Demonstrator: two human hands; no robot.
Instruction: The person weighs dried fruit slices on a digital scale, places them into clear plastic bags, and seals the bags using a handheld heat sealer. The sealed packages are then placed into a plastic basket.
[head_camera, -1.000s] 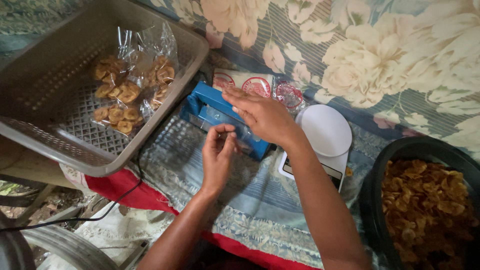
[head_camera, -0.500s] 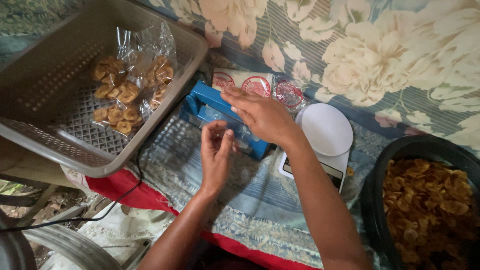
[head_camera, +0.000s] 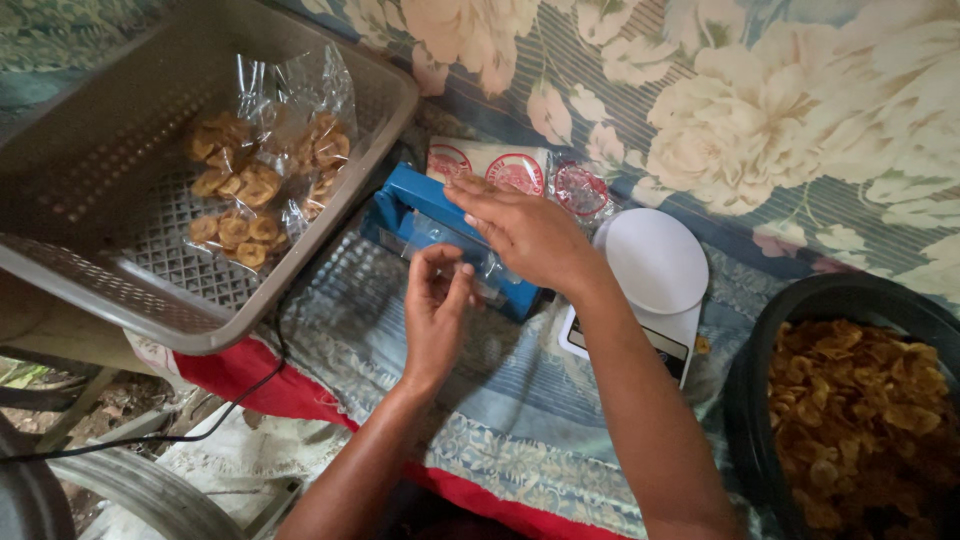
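Hands: both worked at the blue heat sealer (head_camera: 440, 235), close together near the middle of the floral cloth (head_camera: 540, 440).
Right hand: the right hand (head_camera: 525, 232) lay flat, palm down, fingers together and stretched out, pressing on the sealer's blue arm; it gripped nothing.
Left hand: the left hand (head_camera: 437, 310) sat just in front of the sealer, fingertips pinched together on the edge of a clear plastic bag (head_camera: 450, 245).
Clear bag: it lay across the sealer, under the right hand, its near edge in the left fingertips; what it held could not be told.
Heat sealer: it stood on the cloth between the basket and the scale, touching neither hand's wrist.
Basket: a grey slotted plastic basket (head_camera: 90, 270) sat at the cloth's left edge, holding sealed clear bags of golden chips (head_camera: 255, 175).
Scale: a white kitchen scale (head_camera: 650, 270) with a round platform stood just right of the sealer, partly behind the right forearm.
Basin: a black basin (head_camera: 850, 300) heaped with loose chips (head_camera: 860, 400) sat at the right edge.
Labels: round red-and-white printed packets (head_camera: 500, 165) lay just behind the sealer.
Cord: a black cord (head_camera: 150, 435) ran off the lower left.
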